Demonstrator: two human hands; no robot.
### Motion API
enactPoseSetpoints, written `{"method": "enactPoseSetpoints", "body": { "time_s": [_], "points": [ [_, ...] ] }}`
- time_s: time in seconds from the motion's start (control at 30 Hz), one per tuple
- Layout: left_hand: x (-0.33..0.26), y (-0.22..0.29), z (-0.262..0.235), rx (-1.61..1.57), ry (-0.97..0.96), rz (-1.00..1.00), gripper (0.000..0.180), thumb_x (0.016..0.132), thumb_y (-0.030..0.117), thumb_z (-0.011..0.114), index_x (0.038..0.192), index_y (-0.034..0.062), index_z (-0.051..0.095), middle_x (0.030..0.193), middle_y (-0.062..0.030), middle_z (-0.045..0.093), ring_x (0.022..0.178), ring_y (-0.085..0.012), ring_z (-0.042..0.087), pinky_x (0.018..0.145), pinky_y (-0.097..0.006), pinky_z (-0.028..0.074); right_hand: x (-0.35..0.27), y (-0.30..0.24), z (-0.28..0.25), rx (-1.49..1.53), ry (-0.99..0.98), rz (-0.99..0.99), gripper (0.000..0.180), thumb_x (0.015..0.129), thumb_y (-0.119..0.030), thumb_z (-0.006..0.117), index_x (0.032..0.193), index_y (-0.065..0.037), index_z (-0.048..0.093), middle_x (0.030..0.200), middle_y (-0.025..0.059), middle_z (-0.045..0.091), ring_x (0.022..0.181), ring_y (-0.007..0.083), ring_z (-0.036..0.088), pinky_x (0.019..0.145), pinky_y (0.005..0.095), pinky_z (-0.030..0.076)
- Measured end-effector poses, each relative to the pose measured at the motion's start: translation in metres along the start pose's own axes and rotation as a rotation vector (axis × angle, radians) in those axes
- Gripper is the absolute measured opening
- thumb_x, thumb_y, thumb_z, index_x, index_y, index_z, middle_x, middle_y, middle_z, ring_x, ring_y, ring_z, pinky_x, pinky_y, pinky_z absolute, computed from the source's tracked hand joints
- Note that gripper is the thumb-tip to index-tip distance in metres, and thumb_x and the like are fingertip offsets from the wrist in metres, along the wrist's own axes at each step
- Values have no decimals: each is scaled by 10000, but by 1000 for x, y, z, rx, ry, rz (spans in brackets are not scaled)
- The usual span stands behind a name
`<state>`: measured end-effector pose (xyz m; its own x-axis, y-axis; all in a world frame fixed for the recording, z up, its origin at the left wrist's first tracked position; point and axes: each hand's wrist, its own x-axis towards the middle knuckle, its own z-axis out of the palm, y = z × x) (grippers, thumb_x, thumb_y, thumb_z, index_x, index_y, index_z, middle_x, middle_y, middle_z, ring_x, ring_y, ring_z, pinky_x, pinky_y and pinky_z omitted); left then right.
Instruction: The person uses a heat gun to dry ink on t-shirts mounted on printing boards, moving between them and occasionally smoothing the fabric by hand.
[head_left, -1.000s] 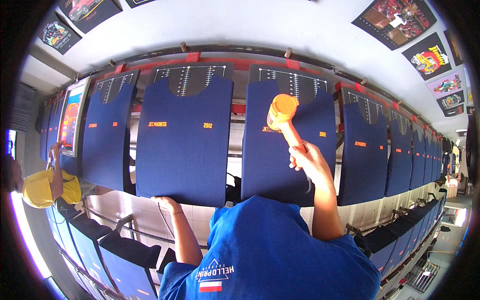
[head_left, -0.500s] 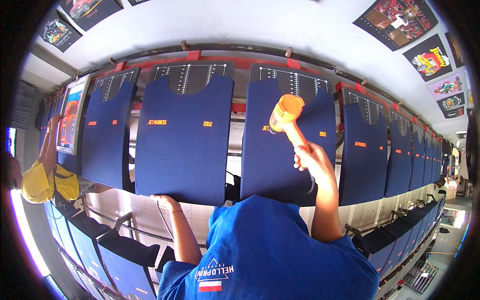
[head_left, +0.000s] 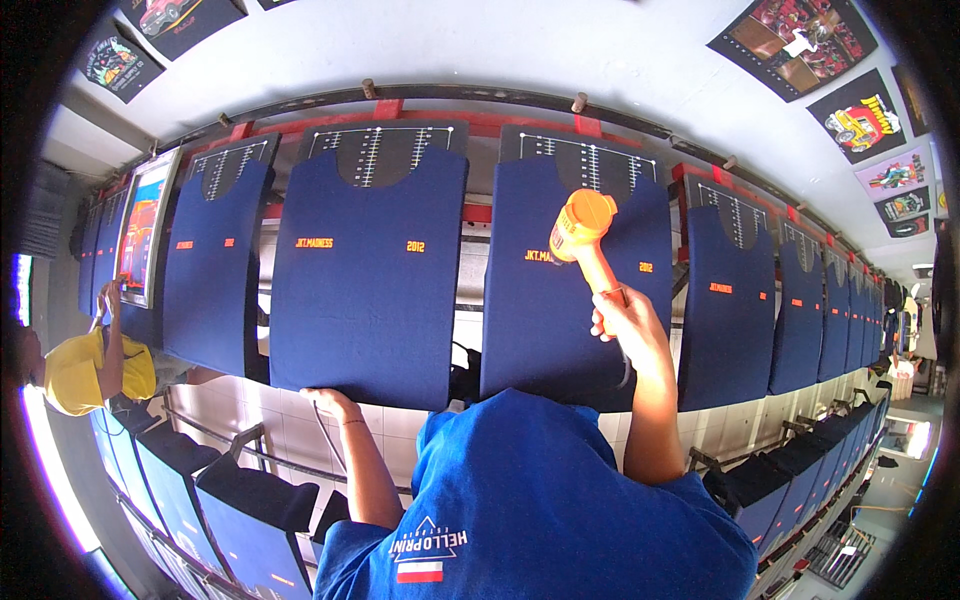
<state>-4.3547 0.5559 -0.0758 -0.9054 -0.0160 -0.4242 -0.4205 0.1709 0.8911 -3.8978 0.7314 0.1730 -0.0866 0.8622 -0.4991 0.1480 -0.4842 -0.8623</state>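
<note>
My right hand [head_left: 628,318] grips an orange heat gun [head_left: 584,225] by its handle. The gun's head hangs over a navy T-shirt [head_left: 560,350] stretched on a flat printing board, covering part of the small orange lettering across its chest. A dark cord drops from the handle. At the lower left corner of the neighbouring navy T-shirt [head_left: 365,310], my left hand [head_left: 333,406] is closed around a thin cord [head_left: 328,440] that runs down beside my forearm. Its fingertips are partly hidden.
More shirt-covered boards [head_left: 728,300] continue along the red and black rack both ways. Behind me stands another row of boards [head_left: 250,510]. At the far left, a person in yellow [head_left: 75,372] handles a framed printing screen [head_left: 147,230]. Printed pictures [head_left: 855,115] hang on the wall.
The heat gun has swung slightly right, uncovering more of the lettering. My left hand stays put. The other person's arms have come down lower along the screen.
</note>
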Motion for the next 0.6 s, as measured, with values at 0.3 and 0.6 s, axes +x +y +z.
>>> {"method": "enactPoseSetpoints", "body": {
  "time_s": [0.3,0.6],
  "points": [
    [-16,13,6,39,22,7,737,972,518,268,1291,-116,468,1344,-218,489,1182,-319,510,1045,-417,368,0,0,-3,18,2,22,232,904,-245,622,975,-30,571,732,13,592,602,88,586,515,206,452],
    [-2,1,5,23,71,2,768,948,553,291,1250,-119,507,1284,-192,543,1114,-302,553,979,-433,424,-1,2,-10,9,11,11,219,906,-235,616,970,-30,569,742,17,589,607,89,585,516,209,451]
  ]
}}
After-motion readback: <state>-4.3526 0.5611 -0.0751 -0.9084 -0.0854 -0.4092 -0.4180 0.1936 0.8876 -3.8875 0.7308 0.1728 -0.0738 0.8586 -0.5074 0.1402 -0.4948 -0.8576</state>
